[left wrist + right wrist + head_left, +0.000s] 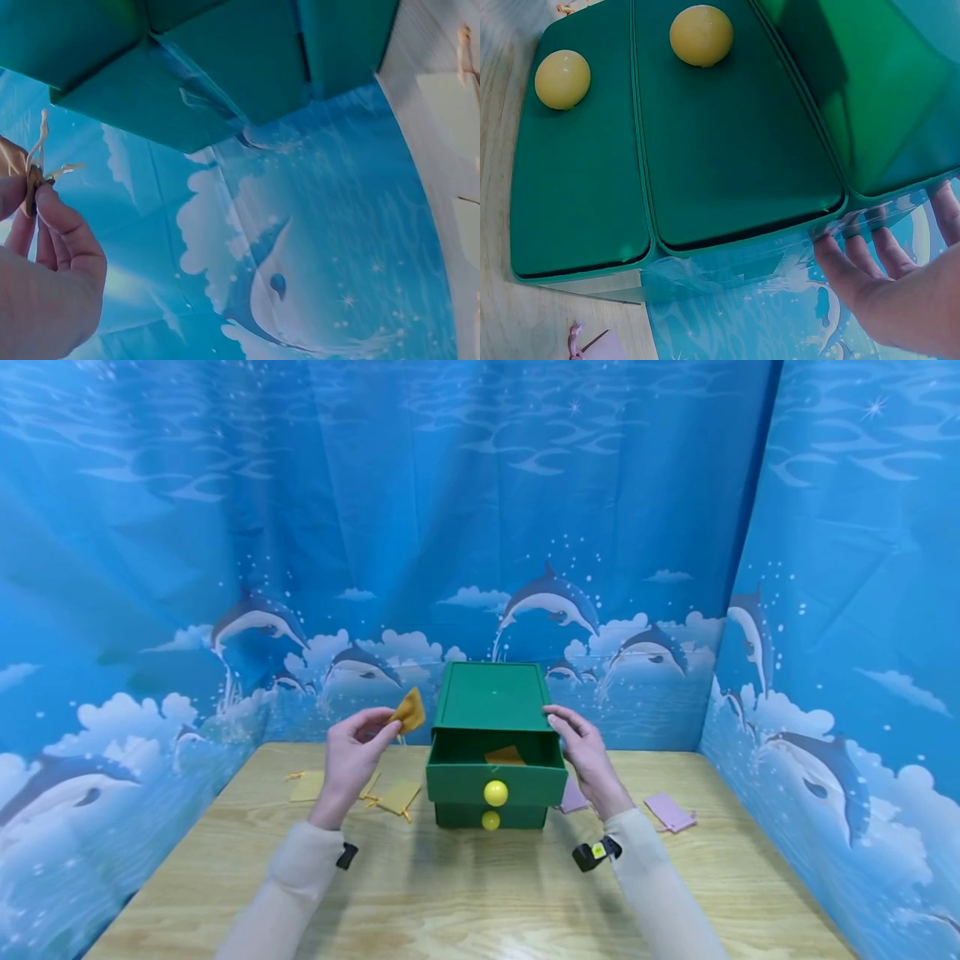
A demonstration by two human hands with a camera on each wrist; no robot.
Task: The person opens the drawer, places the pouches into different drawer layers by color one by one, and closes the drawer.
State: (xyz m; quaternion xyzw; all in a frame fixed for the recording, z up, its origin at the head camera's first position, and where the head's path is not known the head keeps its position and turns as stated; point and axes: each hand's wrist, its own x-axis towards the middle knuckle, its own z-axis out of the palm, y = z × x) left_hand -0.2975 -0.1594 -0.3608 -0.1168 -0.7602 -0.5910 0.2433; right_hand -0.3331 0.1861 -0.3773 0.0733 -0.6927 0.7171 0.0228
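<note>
My left hand [356, 758] pinches a mustard-yellow drawstring pouch [410, 712] between thumb and fingers, raised left of the green drawer box [493, 693]. In the left wrist view the pouch's pale cords [41, 142] stick out above the fingertips. The box has two round yellow knobs [496, 792] on its front. Beneath its top panel is an opening, where an orange fabric piece [506, 755] lies. At the box's upper right edge rests my right hand [590, 760], its extended fingers [847, 270] against the side in the right wrist view.
Several pale yellow pouches [399, 797] with orange cords lie on the wooden table [480, 893] left of the box. To its right are a lilac pouch [670, 812] and another partly hidden behind my right hand. A dolphin-print curtain [480, 527] encloses the table.
</note>
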